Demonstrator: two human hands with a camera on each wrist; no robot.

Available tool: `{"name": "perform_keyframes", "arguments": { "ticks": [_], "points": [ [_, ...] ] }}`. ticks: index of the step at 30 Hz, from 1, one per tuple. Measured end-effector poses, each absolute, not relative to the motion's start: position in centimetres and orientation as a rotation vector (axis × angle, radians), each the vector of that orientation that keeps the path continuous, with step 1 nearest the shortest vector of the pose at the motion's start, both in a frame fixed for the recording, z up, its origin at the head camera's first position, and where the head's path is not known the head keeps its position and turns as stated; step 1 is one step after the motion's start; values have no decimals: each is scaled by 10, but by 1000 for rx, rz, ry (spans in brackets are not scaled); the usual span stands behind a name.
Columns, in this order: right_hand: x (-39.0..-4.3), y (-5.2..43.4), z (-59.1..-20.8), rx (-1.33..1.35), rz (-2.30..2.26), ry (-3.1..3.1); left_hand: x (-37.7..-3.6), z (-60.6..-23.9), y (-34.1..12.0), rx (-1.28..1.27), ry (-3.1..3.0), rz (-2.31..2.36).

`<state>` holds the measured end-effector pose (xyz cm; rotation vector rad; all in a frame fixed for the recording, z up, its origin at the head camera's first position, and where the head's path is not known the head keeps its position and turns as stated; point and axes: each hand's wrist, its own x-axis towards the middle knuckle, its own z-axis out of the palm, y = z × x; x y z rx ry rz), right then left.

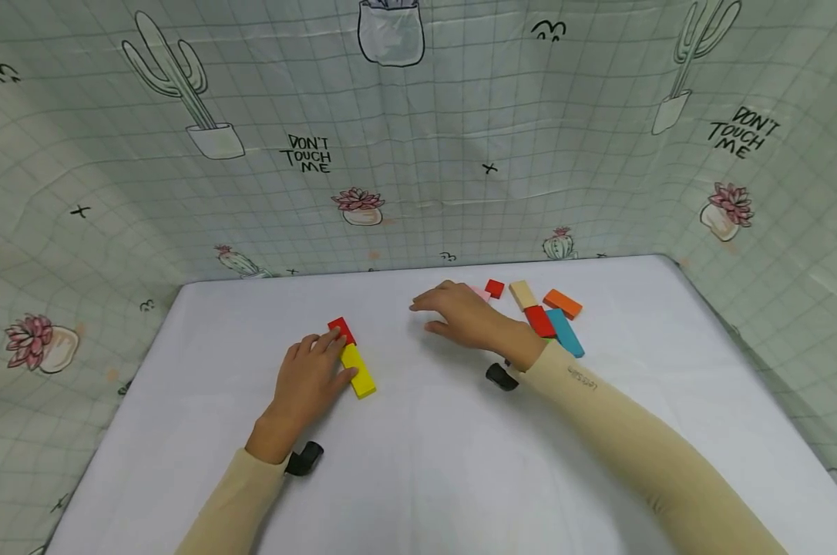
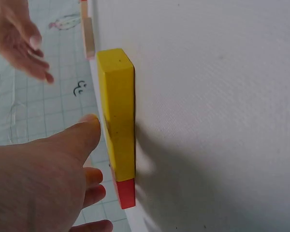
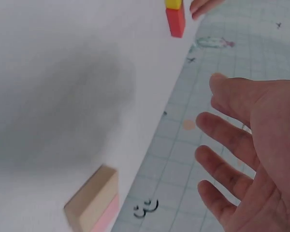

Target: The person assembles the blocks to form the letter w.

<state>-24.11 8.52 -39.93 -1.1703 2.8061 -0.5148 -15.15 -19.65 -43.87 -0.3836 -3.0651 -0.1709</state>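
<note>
A long yellow block (image 1: 359,371) lies end to end with a smaller red block (image 1: 341,330) on the left half of the table. My left hand (image 1: 310,378) is over their left side, fingertips by the red block and thumb at the yellow one. In the left wrist view, the thumb (image 2: 89,133) extends toward the long side of the yellow block (image 2: 118,116), and no finger curls round it. My right hand (image 1: 463,314) hovers over the table with nothing in it. Its fingers (image 3: 227,133) are spread and slightly bent in the right wrist view.
Right of the right hand lie a small red block (image 1: 495,289), a tan block (image 1: 522,294), an orange block (image 1: 563,304), a red block (image 1: 539,321) and a blue block (image 1: 566,333). A pink block (image 1: 481,294) is partly hidden by that hand. Patterned cloth (image 1: 418,154) hangs behind the white table (image 1: 446,462).
</note>
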Motion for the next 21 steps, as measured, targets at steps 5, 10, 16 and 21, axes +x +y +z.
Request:
{"name": "perform_keyframes", "arguments": {
  "ticks": [5,10,16,21],
  "points": [
    [-226,117,-400,-1136,-519,2835,-152,-442,-199,-381,-3076,-150],
    [-209,145,-402,-1104,-524,2854,-152,-444,-200,-386,-3074,-161],
    [-190,176,-411,-1072,-561,2877,-150,-442,-201,-393,-3063,-192],
    [-179,193,-418,-1040,-519,2909,-150,-443,-201,-400,-3052,-191]
  ]
}}
